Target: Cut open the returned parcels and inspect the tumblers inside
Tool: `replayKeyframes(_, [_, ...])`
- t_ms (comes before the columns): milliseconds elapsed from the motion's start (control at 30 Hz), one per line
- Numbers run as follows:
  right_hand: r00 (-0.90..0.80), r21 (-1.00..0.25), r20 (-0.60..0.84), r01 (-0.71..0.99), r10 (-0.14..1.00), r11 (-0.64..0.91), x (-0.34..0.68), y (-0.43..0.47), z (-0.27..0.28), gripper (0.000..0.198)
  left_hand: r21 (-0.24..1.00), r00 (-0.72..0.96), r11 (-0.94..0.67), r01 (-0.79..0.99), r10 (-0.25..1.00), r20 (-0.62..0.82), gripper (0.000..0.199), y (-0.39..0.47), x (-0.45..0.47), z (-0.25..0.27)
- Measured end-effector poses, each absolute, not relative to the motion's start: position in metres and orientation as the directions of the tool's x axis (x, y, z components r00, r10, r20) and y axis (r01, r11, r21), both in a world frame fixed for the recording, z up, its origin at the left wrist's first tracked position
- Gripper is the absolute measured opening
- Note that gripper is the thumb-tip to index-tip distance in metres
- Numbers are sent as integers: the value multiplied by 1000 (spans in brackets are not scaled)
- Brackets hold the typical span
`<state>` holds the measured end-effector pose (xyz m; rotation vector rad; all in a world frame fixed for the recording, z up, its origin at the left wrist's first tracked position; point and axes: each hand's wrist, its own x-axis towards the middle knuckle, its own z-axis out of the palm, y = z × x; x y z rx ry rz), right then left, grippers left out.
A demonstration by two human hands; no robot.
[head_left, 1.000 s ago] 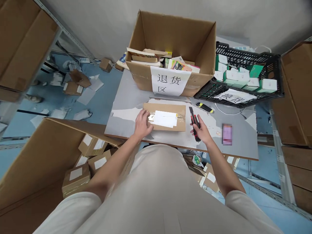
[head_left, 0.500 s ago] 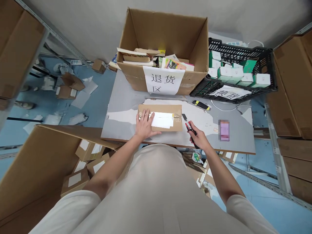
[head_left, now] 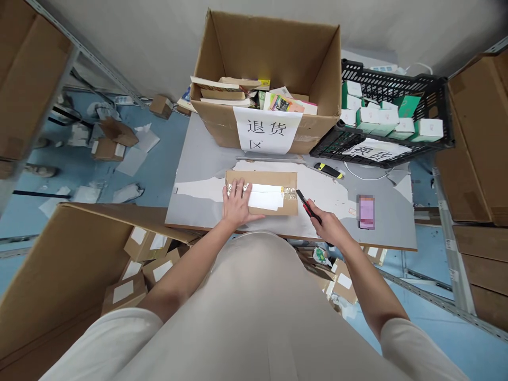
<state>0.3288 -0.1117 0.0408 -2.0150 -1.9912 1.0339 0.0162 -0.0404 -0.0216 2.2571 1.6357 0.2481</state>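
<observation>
A small brown cardboard box (head_left: 257, 176) with a white label (head_left: 265, 197) and clear tape lies on the grey table (head_left: 198, 153). My left hand (head_left: 237, 205) rests flat on its left part, fingers spread. A black and red utility knife (head_left: 308, 205) is gripped in my right hand (head_left: 328, 226), to the right of the box. Its tip points at the taped right end of the box; whether it touches the tape I cannot tell.
Behind stands a large carton (head_left: 317, 127) of books. Beside it is a black crate (head_left: 397, 79) of green-and-white boxes. A yellow-black cutter (head_left: 328, 170) and a phone (head_left: 365, 212) lie at right. A big open carton (head_left: 51, 264) with parcels stands at lower left.
The knife in my right hand has turned, its tip now lower and close to the box's right end. My left hand stays on the box.
</observation>
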Motion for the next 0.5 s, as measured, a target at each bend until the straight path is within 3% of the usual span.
replayKeyframes(367, [-77, -475, -393, 870, 916, -131, 330, -132, 49, 66, 347, 343, -298, 889, 936, -75, 112, -40, 16, -23])
replayKeyframes(500, [-73, -587, -411, 784, 909, -203, 335, -131, 49, 63, 371, 347, -298, 879, 935, -73, 111, -40, 16, -23])
